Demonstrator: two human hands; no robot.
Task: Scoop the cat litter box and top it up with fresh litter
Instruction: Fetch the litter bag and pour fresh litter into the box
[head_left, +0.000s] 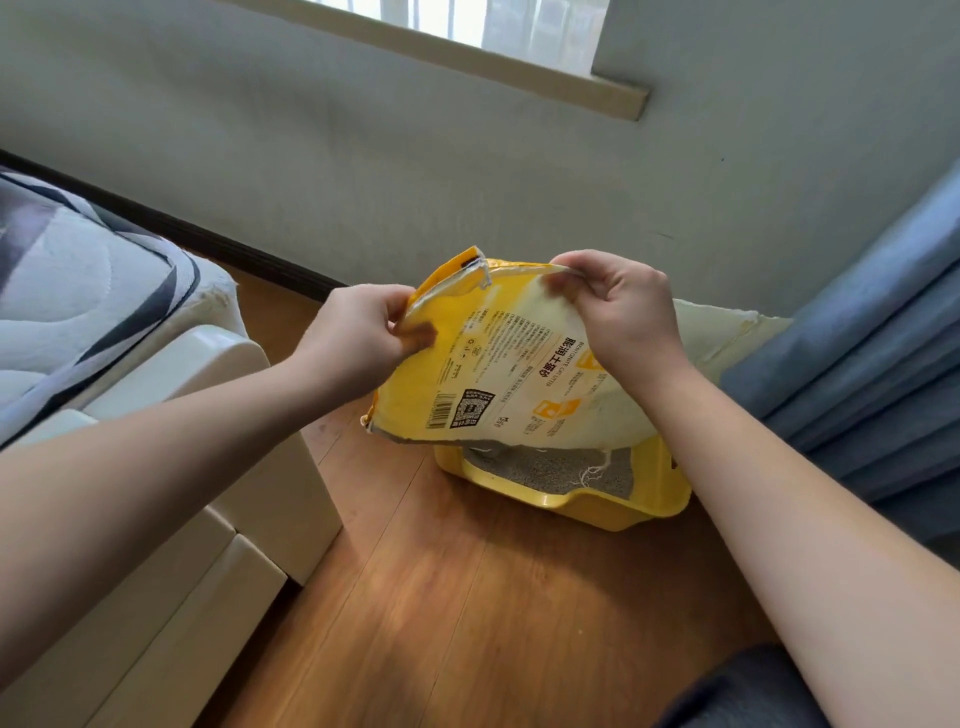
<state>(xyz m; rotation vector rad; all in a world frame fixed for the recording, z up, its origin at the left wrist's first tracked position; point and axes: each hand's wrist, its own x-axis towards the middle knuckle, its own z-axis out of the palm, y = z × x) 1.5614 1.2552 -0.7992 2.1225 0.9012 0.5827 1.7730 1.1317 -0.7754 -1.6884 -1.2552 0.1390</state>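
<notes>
A yellow and white litter bag (498, 374) hangs upside down over the yellow litter box (597, 501) on the wooden floor. My left hand (358, 332) pinches the bag's upper left edge and my right hand (618, 306) pinches its upper right edge. The bag's open mouth points down at the grey litter (545, 470) in the box. Loose white threads dangle from the mouth. The bag hides the back half of the box.
A white bed frame (228, 447) with a grey patterned mattress (78, 280) stands at the left. Blue curtains (872, 374) hang at the right, close to the box. The grey wall (467, 171) is behind it, and wooden floor (467, 613) lies in front.
</notes>
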